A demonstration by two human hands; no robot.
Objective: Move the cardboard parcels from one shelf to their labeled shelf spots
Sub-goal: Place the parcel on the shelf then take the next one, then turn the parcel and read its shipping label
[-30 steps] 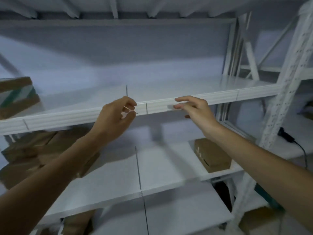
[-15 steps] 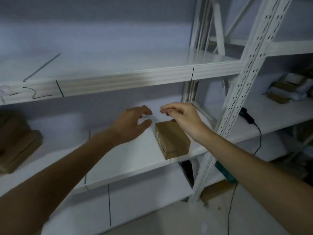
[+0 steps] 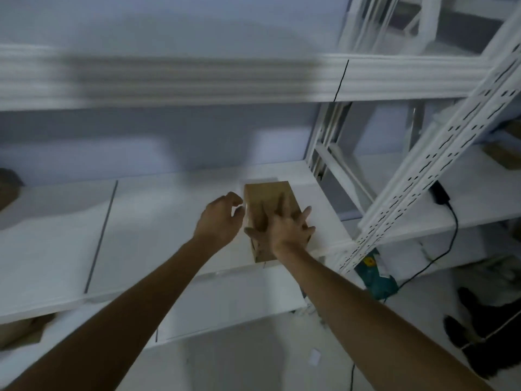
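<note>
- Right hand [image 3: 287, 227]: fingers spread wide, palm laid flat on the top face of the cardboard parcel [image 3: 269, 197], not closed around it
- Left hand [image 3: 218, 220]: fingers loosely curled and apart, just beside the parcel's left face; contact cannot be told
- Cardboard parcel: small brown box, upright, on the middle shelf [image 3: 158, 221] near its right end and front edge
- Perforated upright post [image 3: 439, 153]: slants past the shelf's right end, near the parcel
- Upper shelf [image 3: 197, 80]: its ribbed front edge is blurred, with a dark line across it
- Black cable [image 3: 451, 235]: hangs down on the neighbouring rack at right, well apart from the parcel
</note>
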